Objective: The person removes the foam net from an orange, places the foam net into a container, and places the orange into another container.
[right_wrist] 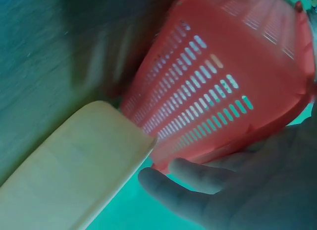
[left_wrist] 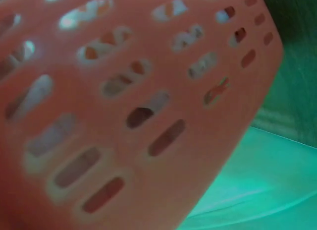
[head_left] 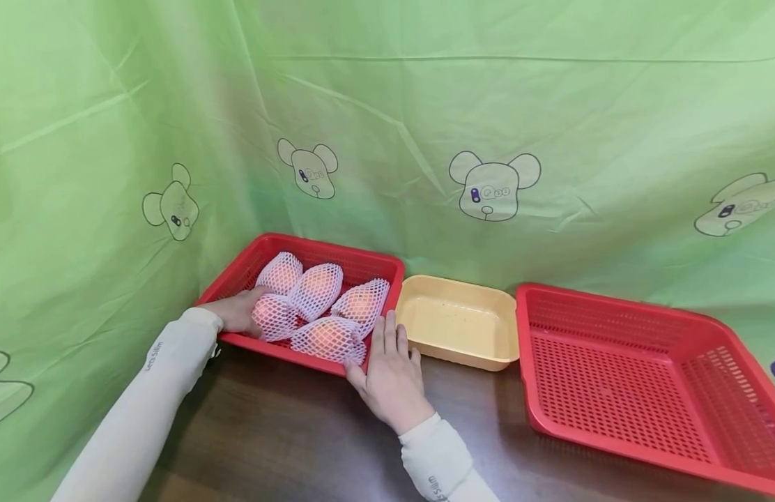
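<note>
Red slotted basket [head_left: 369,263] holding five net-sleeved fruits [head_left: 318,289]

Basket: rectangular, open side up, on a dark wooden table [head_left: 287,418]. In the head view, its long axis runs from between nine and ten o'clock to between three and four.

Fruits: orange-pink, in white foam netting, lying in the basket. The upper-middle one has its long axis from one to seven o'clock; the lowest lies nearly from nine to three.

Left grip [head_left: 237,312]: bare hand at the basket's eight-to-nine o'clock side, reaching over the rim beside the nearest fruit. Whether it is closed on rim or fruit cannot be told. The basket's middle lies at three o'clock from it.

Right grip [head_left: 394,380]: bare hand at the basket's four o'clock corner, relaxed, fingers extended toward twelve, thumb toward ten. The basket's middle lies at ten o'clock from it.

Cream tray [head_left: 463,324]: just beside the basket, at its three o'clock.

Second red basket [head_left: 613,387]: beyond the tray, between three and four o'clock.

Backdrop: green cloth [head_left: 387,104] with printed bear heads [head_left: 495,192].

By view: the left wrist alone shows white and orange patches through the slots of a red wall close up; the right wrist shows a basket's slotted outer wall and the tray's outer side.
</note>
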Available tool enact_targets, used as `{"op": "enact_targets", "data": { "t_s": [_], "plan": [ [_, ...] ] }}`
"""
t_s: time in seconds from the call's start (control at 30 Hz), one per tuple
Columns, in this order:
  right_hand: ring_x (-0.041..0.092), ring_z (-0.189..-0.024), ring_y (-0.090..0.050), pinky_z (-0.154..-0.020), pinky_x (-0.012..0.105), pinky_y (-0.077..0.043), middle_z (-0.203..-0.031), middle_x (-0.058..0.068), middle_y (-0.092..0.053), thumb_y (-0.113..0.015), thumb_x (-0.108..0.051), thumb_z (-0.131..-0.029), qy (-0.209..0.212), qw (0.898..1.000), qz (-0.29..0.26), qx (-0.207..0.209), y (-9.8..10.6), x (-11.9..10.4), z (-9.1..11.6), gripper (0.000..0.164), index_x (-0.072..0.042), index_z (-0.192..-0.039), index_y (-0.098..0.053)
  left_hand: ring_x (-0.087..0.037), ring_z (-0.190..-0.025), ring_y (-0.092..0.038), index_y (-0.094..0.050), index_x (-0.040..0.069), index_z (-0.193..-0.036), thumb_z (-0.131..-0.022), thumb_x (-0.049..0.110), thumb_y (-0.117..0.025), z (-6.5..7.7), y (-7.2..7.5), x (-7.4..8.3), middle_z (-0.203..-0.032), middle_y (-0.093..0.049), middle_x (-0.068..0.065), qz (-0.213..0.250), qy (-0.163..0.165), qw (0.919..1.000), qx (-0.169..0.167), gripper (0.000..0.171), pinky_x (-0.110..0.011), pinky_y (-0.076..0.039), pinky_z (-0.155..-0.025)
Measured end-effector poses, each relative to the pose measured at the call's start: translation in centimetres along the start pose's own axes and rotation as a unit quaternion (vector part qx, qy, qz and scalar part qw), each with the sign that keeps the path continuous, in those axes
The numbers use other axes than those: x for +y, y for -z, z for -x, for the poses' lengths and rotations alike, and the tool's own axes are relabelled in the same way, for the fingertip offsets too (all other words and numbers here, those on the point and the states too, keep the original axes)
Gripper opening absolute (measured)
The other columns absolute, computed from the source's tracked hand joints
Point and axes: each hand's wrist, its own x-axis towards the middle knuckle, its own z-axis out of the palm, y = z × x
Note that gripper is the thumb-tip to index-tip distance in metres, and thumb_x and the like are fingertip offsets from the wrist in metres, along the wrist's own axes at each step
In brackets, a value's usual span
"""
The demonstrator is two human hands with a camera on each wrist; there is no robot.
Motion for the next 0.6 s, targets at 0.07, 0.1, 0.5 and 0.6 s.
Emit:
{"op": "enact_targets", "data": {
  "t_s": [0.07, 0.1, 0.5, 0.6],
  "plan": [
    [0.046, -0.142, -0.032, -0.105, 0.064, -0.037, -0.163, 0.022, -0.022, -0.056, -0.058, -0.094, 0.002, 1.000, 0.006, 0.004, -0.20, 0.16, -0.02, 0.091, 0.003, -0.156, -0.030, -0.042, -0.125, -0.045, -0.030, 0.000, -0.147, -0.071, 0.016, -0.083, -0.30, -0.15, -0.10, -0.135, -0.045, -0.030, 0.003, 0.000, 1.0000, 0.004, 0.094, -0.059, -0.037, -0.104],
    [0.046, -0.142, -0.033, -0.105, 0.063, -0.037, -0.163, 0.022, -0.022, -0.055, -0.059, -0.094, 0.003, 1.000, 0.010, 0.006, -0.29, 0.23, -0.03, 0.091, 0.002, -0.156, -0.030, -0.041, -0.124, -0.046, -0.031, 0.000, -0.147, -0.071, 0.015, -0.083, -0.46, -0.23, -0.18, -0.134, -0.046, -0.030, 0.004, -0.002, 1.0000, 0.007, 0.093, -0.057, -0.037, -0.104],
    [0.042, -0.133, -0.046, -0.100, 0.059, -0.042, -0.162, 0.022, -0.026, -0.051, -0.066, -0.094, 0.024, 0.999, 0.020, 0.023, -0.62, 0.59, 0.04, 0.094, 0.003, -0.155, -0.033, -0.034, -0.116, -0.051, -0.038, 0.000, -0.142, -0.069, 0.017, -0.083, -0.70, -0.06, -0.75, -0.129, -0.053, -0.023, 0.016, -0.039, 0.9986, 0.032, 0.087, -0.050, -0.041, -0.100],
    [0.042, -0.132, -0.047, -0.099, 0.060, -0.043, -0.162, 0.022, -0.027, -0.052, -0.066, -0.094, 0.027, 0.999, 0.019, 0.028, -0.71, 0.73, 0.01, 0.094, 0.004, -0.155, -0.033, -0.032, -0.114, -0.051, -0.038, 0.002, -0.141, -0.071, 0.016, -0.082, -0.35, 0.34, -0.36, -0.128, -0.053, -0.021, 0.036, -0.049, 0.9975, 0.036, 0.084, -0.049, -0.041, -0.099]
  ]
}}
